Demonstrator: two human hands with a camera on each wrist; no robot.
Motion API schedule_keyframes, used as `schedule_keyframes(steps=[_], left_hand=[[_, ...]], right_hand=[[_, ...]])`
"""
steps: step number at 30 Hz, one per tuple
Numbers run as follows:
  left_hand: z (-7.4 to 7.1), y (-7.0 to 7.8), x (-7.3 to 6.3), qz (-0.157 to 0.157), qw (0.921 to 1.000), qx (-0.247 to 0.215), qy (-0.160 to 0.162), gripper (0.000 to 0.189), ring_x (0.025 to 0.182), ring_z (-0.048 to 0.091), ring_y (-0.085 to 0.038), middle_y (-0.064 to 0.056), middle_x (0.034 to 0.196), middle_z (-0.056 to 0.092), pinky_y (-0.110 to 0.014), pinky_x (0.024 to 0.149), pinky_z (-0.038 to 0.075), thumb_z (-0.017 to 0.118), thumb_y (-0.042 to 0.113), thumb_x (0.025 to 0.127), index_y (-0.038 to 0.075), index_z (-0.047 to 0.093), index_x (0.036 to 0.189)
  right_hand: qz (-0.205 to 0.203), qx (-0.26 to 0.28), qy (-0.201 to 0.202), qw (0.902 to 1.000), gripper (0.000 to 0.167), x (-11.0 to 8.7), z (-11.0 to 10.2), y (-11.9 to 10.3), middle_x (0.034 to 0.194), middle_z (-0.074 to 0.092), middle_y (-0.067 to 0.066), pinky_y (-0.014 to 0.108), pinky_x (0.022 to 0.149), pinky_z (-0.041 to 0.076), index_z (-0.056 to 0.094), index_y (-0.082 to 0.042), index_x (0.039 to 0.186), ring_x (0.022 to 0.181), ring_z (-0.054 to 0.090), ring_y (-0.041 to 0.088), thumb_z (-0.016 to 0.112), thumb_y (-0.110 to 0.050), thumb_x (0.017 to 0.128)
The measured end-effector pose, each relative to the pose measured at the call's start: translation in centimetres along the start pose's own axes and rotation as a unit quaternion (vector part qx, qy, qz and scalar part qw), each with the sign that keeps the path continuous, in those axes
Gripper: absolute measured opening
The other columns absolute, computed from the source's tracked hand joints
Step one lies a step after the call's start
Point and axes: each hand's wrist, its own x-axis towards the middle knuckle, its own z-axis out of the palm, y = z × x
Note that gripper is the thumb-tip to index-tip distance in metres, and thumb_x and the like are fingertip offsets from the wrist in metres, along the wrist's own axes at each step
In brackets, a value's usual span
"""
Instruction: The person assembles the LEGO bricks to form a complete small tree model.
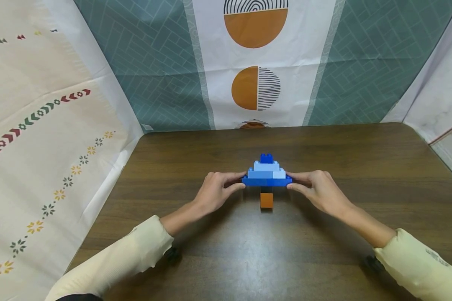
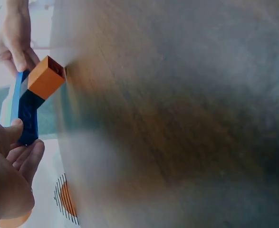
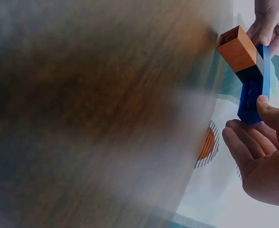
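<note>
A stepped stack of toy building bricks point(image 1: 263, 174) stands upright mid-table in the head view. It narrows from a wide dark blue bottom layer through lighter blue layers to a small dark blue brick point(image 1: 266, 158) on top. Beneath hangs an orange brick point(image 1: 266, 200), joined by a dark brick point(image 2: 32, 99). My left hand point(image 1: 216, 190) pinches the left end of the wide layer between thumb and fingers. Its right end is pinched by my right hand point(image 1: 322, 192). The orange brick's hollow underside shows in both wrist views, so the stack appears lifted off the table.
The brown wooden table point(image 1: 263, 259) reaches back to a teal and white patterned cloth point(image 1: 162, 83). A cream cloth with printed motifs point(image 1: 34, 179) hangs along the left edge, and a pale cloth point(image 1: 444, 83) is at the right.
</note>
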Motion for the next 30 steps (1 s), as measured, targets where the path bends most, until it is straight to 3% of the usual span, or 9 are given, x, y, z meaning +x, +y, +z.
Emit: schedule_keyframes(steps=[4,11,14,17,25,30], left_hand=[[0.1,-0.3,0.5,-0.010,0.9999,0.001,-0.002,0.036,0.107,0.076,-0.019,-0.010,0.125,0.076,-0.029,0.087,0.062,0.076,0.017,0.100,0.004,0.073,0.135],[0.1,-1.0,1.5,-0.040,0.9992,-0.005,-0.004,0.035,0.111,0.075,-0.021,-0.009,0.124,0.076,-0.033,0.092,0.061,0.078,0.017,0.099,0.005,0.075,0.132],[0.2,-1.4,1.8,-0.051,0.9987,-0.006,-0.007,0.034,0.112,0.074,-0.020,-0.009,0.124,0.077,-0.034,0.093,0.060,0.077,0.018,0.099,0.006,0.076,0.131],[0.3,-1.5,2.0,-0.063,0.9979,-0.001,-0.013,0.033,0.114,0.074,-0.020,-0.008,0.125,0.076,-0.036,0.097,0.059,0.077,0.018,0.099,0.007,0.076,0.130],[0.6,-1.9,2.4,-0.072,0.9972,0.010,-0.018,0.030,0.115,0.073,-0.020,-0.008,0.124,0.076,-0.038,0.097,0.060,0.077,0.017,0.100,0.007,0.078,0.128],[0.9,-2.3,2.5,-0.067,0.9975,0.014,-0.018,0.028,0.112,0.074,-0.020,-0.009,0.121,0.078,-0.037,0.092,0.062,0.078,0.016,0.099,0.007,0.079,0.126]], right_hand=[[0.010,0.002,-0.002,1.0000,0.043,0.6,0.1,0.2,0.121,0.074,0.024,0.028,0.045,0.032,0.068,0.004,0.137,0.049,0.034,0.012,0.079,-0.011,0.098],[0.019,0.000,0.003,0.9998,0.040,1.9,0.0,0.5,0.123,0.073,0.025,0.030,0.047,0.029,0.070,0.004,0.133,0.055,0.044,0.018,0.078,-0.013,0.098],[0.025,-0.003,0.005,0.9997,0.039,2.3,0.2,0.7,0.123,0.073,0.024,0.028,0.048,0.033,0.071,0.004,0.132,0.071,0.066,0.026,0.079,-0.013,0.098],[0.033,-0.006,0.006,0.9994,0.037,2.7,0.4,0.8,0.122,0.073,0.025,0.028,0.049,0.036,0.073,0.004,0.130,0.098,0.073,0.035,0.080,-0.012,0.097],[0.044,-0.019,0.011,0.9988,0.032,3.4,0.9,1.3,0.117,0.075,0.024,0.030,0.051,0.033,0.076,0.003,0.125,0.097,0.072,0.032,0.081,-0.012,0.097],[0.049,-0.025,0.006,0.9984,0.030,3.6,1.3,1.6,0.116,0.076,0.024,0.026,0.055,0.041,0.077,0.003,0.124,0.098,0.074,0.036,0.079,-0.012,0.098]])
